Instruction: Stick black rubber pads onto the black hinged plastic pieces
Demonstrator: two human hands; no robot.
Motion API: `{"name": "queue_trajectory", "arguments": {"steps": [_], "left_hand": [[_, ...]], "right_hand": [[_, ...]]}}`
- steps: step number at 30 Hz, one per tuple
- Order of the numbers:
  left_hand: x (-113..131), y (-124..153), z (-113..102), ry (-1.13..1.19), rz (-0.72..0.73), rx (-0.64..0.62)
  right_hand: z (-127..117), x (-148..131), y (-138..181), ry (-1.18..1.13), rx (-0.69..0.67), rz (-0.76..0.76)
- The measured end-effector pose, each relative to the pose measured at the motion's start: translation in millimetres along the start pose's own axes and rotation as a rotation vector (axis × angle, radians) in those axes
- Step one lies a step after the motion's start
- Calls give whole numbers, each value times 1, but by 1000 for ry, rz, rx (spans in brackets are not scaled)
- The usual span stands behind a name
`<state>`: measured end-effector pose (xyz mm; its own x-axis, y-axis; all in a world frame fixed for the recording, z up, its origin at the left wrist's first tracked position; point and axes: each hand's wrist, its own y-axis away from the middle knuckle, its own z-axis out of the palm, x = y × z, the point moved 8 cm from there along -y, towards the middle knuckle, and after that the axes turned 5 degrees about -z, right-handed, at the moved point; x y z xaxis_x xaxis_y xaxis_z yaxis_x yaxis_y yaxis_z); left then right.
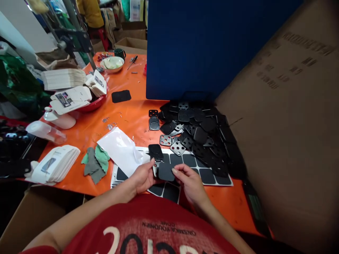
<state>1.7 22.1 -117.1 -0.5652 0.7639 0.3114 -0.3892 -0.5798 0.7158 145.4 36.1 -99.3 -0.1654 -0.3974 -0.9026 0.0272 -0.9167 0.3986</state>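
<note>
My left hand (143, 177) is closed on a black hinged stand (155, 152), with its dark plate upward and a lighter metal part below. In my right hand (190, 181), thumb and fingers pinch the edge of a dark square pad (166, 171) with rounded corners. The pad overlaps the stand's lower part, and I cannot tell whether the two touch. Beneath both hands lie white-backed sheets of dark square pads (208, 175). A heap of black stands (200, 121), some with holed plates, rises beyond my right hand. White paper (119, 150) lies beside my left hand.
A blue panel (190, 49) and a large cardboard box (286, 134) bound the orange table's back and right. Leftward are grey-green cloths (95, 163), stacked small boxes (57, 164), bottles (59, 118) and a red basin (96, 104). A bowl (112, 64) stands farther back. Someone in yellow (91, 14) is behind.
</note>
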Motion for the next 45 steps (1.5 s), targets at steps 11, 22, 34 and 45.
{"name": "queue_trajectory", "arguments": {"steps": [11,22,34,45], "left_hand": [[1,-3,-2,-53,-64,9],[1,-3,-2,-99,-59,-12],[1,-1,0,-97,-65,-24],[1,-2,-1,-107,-67,-35]], "right_hand": [[15,0,-14,97,-76,72],[18,3,-23,142,-96,138],[23,3,-22,135,-95,168],[22,6,-25,163,-97,167]]}}
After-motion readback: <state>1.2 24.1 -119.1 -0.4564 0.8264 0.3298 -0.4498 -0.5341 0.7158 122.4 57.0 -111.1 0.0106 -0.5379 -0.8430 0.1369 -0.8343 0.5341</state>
